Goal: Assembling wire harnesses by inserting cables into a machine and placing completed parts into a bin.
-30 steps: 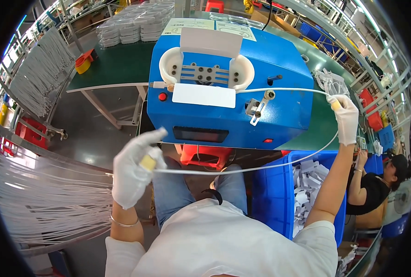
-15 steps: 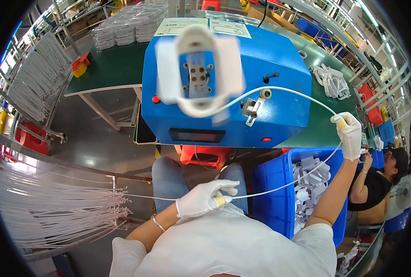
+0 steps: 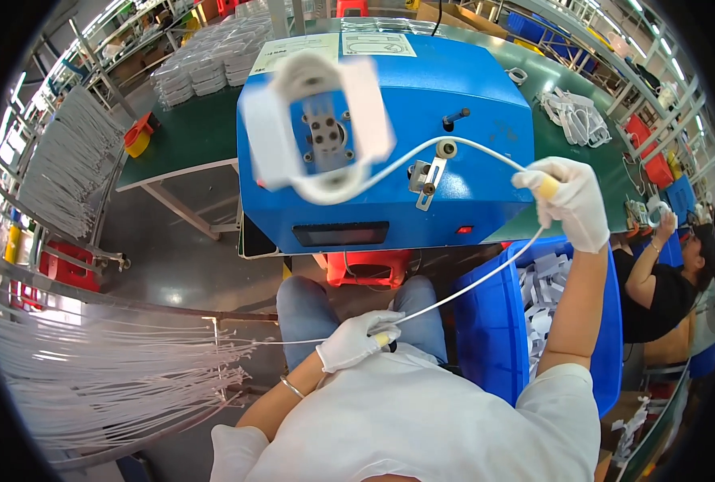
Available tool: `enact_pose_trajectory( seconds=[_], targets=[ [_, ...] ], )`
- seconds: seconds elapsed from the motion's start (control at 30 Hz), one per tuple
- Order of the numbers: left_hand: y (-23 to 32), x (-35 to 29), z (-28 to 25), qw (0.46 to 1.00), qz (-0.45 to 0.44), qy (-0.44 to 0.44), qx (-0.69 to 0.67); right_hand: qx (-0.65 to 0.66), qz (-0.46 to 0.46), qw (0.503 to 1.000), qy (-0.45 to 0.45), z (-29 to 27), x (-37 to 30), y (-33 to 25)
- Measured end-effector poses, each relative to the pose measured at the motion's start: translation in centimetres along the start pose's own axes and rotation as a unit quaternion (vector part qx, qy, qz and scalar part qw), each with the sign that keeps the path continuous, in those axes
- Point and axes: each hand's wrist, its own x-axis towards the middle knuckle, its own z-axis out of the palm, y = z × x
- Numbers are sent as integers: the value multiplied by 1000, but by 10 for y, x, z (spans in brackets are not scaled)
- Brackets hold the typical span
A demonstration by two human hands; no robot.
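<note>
A thin white cable [image 3: 474, 285] runs from the hanging bundle at the left, through both my hands, to the winding machine. My left hand [image 3: 359, 341], in a white glove with a yellow wrap on a finger, is closed round the cable above my lap. My right hand [image 3: 570, 205], gloved the same way, pinches the cable right of the machine. From there the cable passes a small guide roller [image 3: 446, 149] to a white holder [image 3: 371, 112] on the turning head of the blue machine [image 3: 470, 193]. The holder is blurred, with cable coiled round it.
A bundle of long white cables [image 3: 116, 369] hangs at the left. A blue bin [image 3: 490, 329] of white pieces stands at my right. Coiled cables [image 3: 574, 116] and stacked clear packs [image 3: 205, 64] lie on the green table [image 3: 185, 132]. A co-worker [image 3: 658, 281] sits at far right.
My right hand has moved left, nearer the machine, with the cable in it. The holder on the turning head stays blurred. My view has shifted slightly.
</note>
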Motion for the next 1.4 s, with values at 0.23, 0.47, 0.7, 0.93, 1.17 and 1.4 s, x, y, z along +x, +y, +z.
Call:
enact_pose_trajectory(
  seconds=[0.23,0.47,0.7,0.93,1.17,1.4],
  targets=[
    [-8,-1,-2,995,41,9,95,45,43,998,-22,20,-7,-9],
    [21,8,4,964,104,-66,237,137,56,989,-19,30,-17,-1],
    [89,4,-20,892,145,-127,409,81,28,996,17,32,-17,-8],
    [225,-79,-92,904,207,-74,366,-255,-325,901,132,41,17,-5],
    [323,-52,-115,772,388,182,469,-367,-563,722,163,32,135,-57],
    [345,7,-131,737,337,96,577,-340,-595,725,77,100,189,-82]
  ],
)
